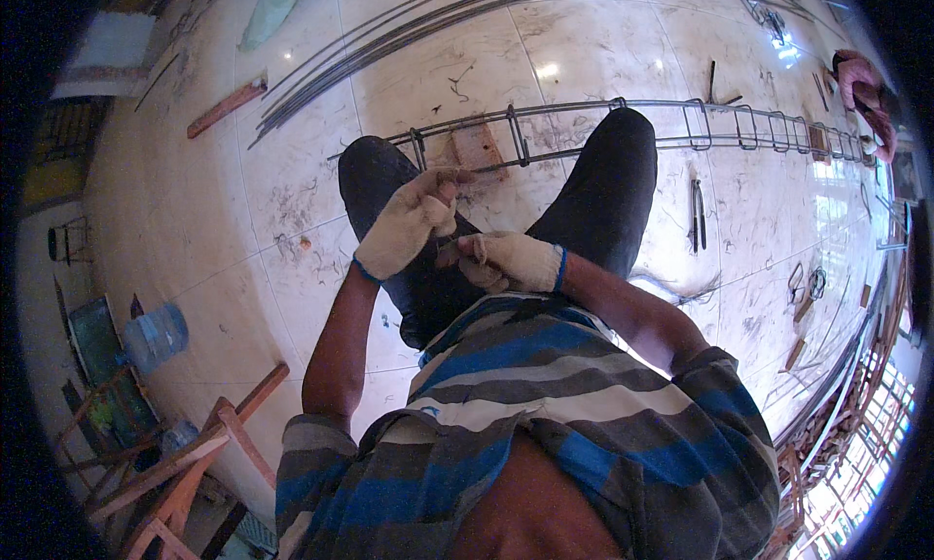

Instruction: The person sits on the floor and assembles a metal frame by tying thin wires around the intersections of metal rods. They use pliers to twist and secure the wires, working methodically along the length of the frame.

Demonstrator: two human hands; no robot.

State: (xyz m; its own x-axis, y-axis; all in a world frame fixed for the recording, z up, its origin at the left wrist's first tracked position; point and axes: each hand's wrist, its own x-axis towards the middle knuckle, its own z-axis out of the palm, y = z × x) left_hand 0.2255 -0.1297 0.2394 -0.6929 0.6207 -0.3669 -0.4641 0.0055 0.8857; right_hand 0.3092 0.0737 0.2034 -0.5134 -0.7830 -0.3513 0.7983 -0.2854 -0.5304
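Large pale tiles cover the floor [185,258], their thin joints running straight in the middle and bending toward the rim, with dark smudges and scuffs all over. The glossy finish throws back small bright glints [548,71] on the far side and a wider sheen at right. Near right, strong white light fills a barred opening [866,472]. Near left stands a reddish-brown wooden frame [156,474] of crossed beams; beyond it, at left, a small dark stool [68,231].

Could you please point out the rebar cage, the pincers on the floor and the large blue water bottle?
Rebar cage [518,135], head view: on a stirrup.
Pincers [696,216], head view: on a handle.
Water bottle [158,335], head view: on its side wall.
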